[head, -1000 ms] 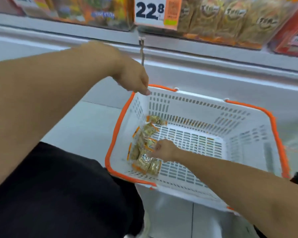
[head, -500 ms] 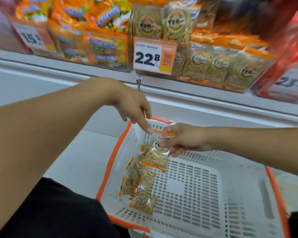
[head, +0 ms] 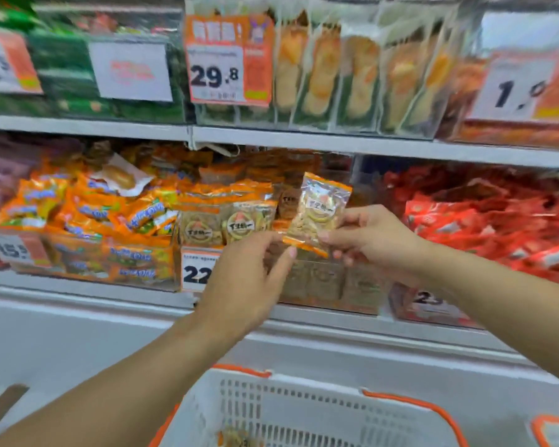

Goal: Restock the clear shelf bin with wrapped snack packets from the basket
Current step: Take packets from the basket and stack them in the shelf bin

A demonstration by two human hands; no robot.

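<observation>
A clear-wrapped snack packet (head: 317,214) with orange ends and a round label is held up in front of the lower shelf. My right hand (head: 371,240) pinches its lower right edge. My left hand (head: 249,279) reaches up from below, with thumb and forefinger at the packet's lower left corner. Behind the packet is the clear shelf bin (head: 323,285), with matching packets (head: 239,224) standing in its left part. The white basket with an orange rim (head: 304,411) sits below, and a bit of a packet (head: 236,438) shows inside it.
A bin of orange wrapped sweets (head: 110,221) is to the left and a bin of red packets (head: 481,227) to the right. A "22" price tag (head: 196,269) hangs on the bin front. The upper shelf (head: 304,138) carries tall clear packs.
My right hand lifted one packet out of the basket up to the shelf bin. My left hand left the basket rim and rose to the packet. The view tilted up.
</observation>
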